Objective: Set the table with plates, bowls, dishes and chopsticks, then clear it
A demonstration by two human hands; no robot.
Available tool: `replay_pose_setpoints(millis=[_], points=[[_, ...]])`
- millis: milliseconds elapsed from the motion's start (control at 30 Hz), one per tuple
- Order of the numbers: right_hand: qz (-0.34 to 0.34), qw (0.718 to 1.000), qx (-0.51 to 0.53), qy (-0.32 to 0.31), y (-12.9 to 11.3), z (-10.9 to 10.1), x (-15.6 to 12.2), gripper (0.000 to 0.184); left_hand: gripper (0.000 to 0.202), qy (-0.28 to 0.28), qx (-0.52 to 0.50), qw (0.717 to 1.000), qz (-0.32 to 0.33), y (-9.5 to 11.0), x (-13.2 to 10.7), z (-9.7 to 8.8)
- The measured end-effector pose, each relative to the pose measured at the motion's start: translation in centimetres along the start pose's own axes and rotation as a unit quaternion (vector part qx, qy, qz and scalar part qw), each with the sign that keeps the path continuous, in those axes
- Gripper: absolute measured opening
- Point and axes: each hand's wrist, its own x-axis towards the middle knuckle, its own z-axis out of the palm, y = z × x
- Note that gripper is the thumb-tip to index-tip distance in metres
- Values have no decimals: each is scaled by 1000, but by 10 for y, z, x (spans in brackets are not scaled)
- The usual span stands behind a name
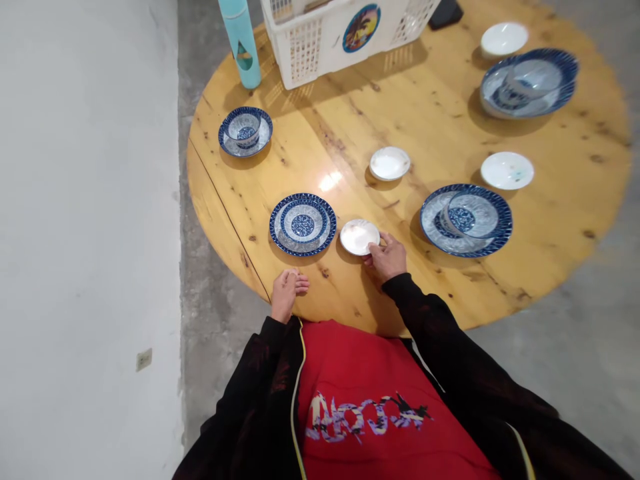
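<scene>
My right hand (386, 258) rests at the rim of a small white saucer (359, 237), with its fingers hooked on the edge. Just left of that saucer lies a blue-and-white patterned plate (303, 225), apart from both hands. My left hand (287, 294) sits curled at the near edge of the round wooden table (440, 133), holding nothing. To the right, a blue-and-white bowl (471, 215) lies tilted on a matching plate (434, 227). Another small bowl (243, 128) sits on a blue-rimmed plate (223, 137) at the far left.
A white plastic basket (320, 40) and a teal bottle (240, 43) stand at the far edge. Small white dishes (389, 163) lie mid-table, and a large blue-rimmed bowl (529, 83) sits far right. A white wall (90, 200) rises left, above a concrete floor (575, 347).
</scene>
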Motion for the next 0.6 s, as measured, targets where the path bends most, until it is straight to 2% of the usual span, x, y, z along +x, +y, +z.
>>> replay_pose_setpoints(millis=[500,600], points=[[-20,999,-27,1,7,-2,-3,58,35,-4,-11,1000,0,-3,2,-1],[-29,999,-33,29,6,-4,-2,58,39,-3,-16,1000,2,-4,2,-3]])
